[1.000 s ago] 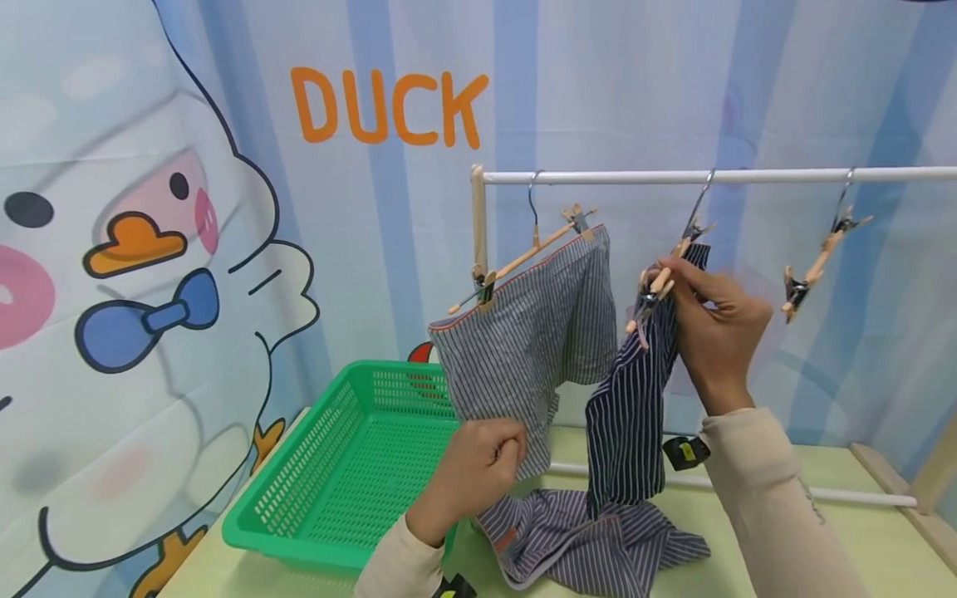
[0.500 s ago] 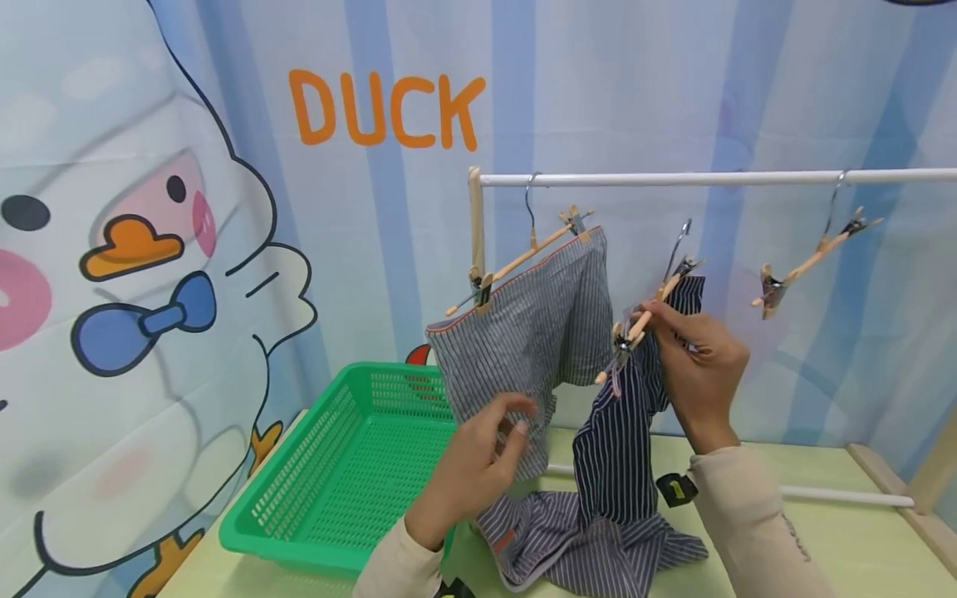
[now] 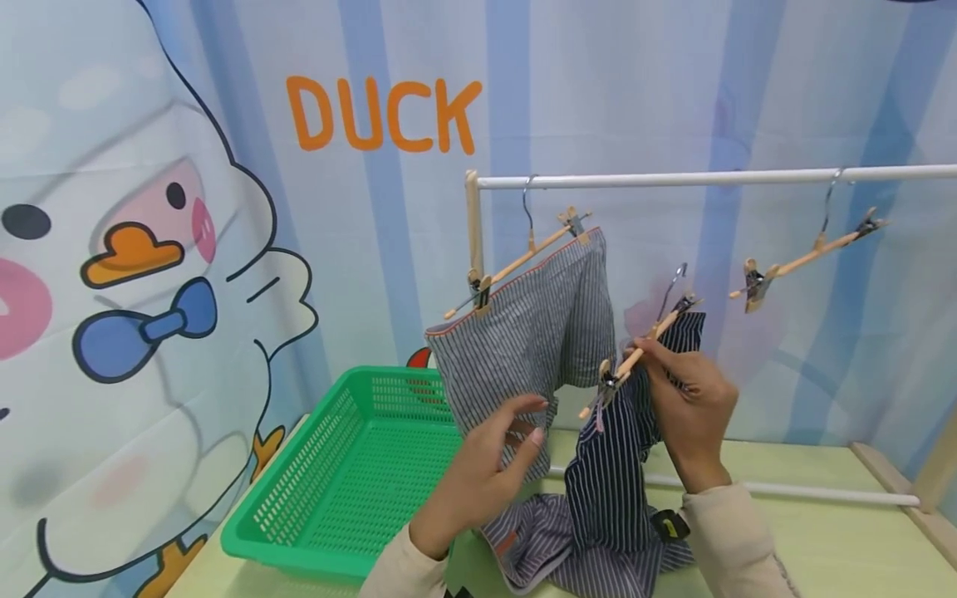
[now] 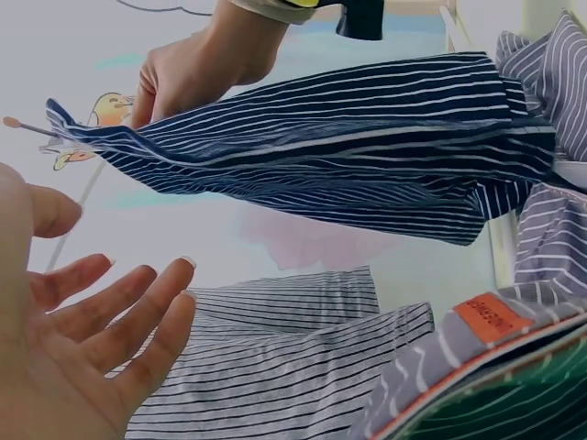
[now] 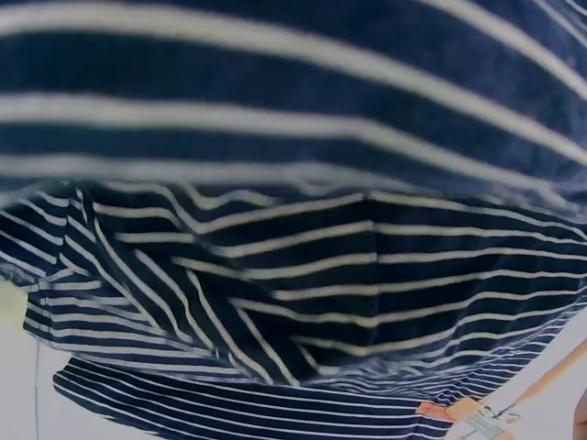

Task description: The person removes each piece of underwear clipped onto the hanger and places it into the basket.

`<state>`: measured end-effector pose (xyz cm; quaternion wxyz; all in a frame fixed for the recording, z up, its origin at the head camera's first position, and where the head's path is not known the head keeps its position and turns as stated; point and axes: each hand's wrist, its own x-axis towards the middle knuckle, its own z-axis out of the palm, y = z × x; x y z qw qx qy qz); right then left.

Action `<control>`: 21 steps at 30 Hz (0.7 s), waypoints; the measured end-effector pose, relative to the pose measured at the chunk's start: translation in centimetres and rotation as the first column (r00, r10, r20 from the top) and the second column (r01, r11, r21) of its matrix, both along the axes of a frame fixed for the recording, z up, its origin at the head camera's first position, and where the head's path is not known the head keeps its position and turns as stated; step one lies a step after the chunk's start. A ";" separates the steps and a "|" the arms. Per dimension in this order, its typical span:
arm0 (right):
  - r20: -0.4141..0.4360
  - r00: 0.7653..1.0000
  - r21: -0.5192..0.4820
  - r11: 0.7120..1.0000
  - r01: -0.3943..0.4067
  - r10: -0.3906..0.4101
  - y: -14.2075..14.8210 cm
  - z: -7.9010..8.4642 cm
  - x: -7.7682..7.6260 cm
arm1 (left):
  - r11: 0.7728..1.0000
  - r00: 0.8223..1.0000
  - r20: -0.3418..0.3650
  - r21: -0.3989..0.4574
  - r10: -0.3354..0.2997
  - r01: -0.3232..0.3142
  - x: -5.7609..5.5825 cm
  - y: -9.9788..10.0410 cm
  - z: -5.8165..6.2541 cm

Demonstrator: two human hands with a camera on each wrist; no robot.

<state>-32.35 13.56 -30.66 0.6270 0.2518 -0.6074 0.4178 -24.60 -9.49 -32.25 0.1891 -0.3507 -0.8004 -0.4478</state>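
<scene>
**Right hand (image 3: 691, 399) pinching a clip hanger (image 3: 630, 362) of navy striped shorts (image 3: 609, 482), just below a white rail (image 3: 673, 178)**

Head view: Two bare hands in beige sleeves (image 3: 728, 531) work in front of a clothes rack. The right hand's grip is closed on the wooden bar of the clip hanger, which slants with its metal hook up, apart from the rail. The navy shorts with white stripes hang from it, their lower end over a crumpled purple-grey striped garment (image 3: 542, 527) on the pale green tabletop (image 3: 815, 531). The left hand (image 3: 482, 473) is held up with its grip open and holding nothing, in front of grey striped shorts (image 3: 516, 349) clipped to a hanger at the rail's left end. Another hanger (image 3: 803, 259) hangs farther right. A green basket (image 3: 284, 555) stands to the left. Behind is a blue-striped backdrop (image 3: 598, 83) with a large cartoon duck (image 3: 172, 465) and orange letters reading DUCK.

Left wrist view: The open left hand fills the left side, fingers apart. The navy shorts stretch sideways across the picture, with the right hand behind their upper edge. The grey shorts show at the bottom; the crumpled garment, with its orange label (image 4: 492, 318), is at lower right.

Right wrist view: Navy fabric fills most of the picture. At lower right, a clip (image 5: 481, 422) bites the waistband beside a small orange tab (image 5: 434, 410). The right hand's grip cannot be made out here.
</scene>
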 end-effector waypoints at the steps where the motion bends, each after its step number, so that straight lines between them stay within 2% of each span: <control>1: 0.000 1.000 -0.004 1.000 -0.003 0.003 0.0 -0.2 0.0 | 1.000 1.000 -0.006 -0.006 -0.003 0.003 -0.1 0.0 -0.1; 5: 0.004 1.000 0.001 1.000 0.020 -0.020 0.0 -0.9 0.2 | 0.999 0.999 -0.038 -0.018 -0.032 0.031 -1.5 0.0 -1.6; 9: 0.011 0.998 0.004 0.998 0.068 -0.068 -0.2 -1.3 0.4 | 0.997 0.997 -0.038 -0.022 -0.069 0.068 -1.5 0.1 -1.5; 14: -0.001 0.991 0.026 0.991 0.134 -0.134 -0.4 -2.2 0.6 | 0.992 0.993 0.007 -0.038 -0.116 0.117 -1.4 0.2 -1.4; 21: -0.012 0.977 0.043 0.976 0.211 -0.211 -0.8 -3.5 0.3 | 0.990 0.991 0.041 -0.051 -0.126 0.128 -1.1 0.1 -1.3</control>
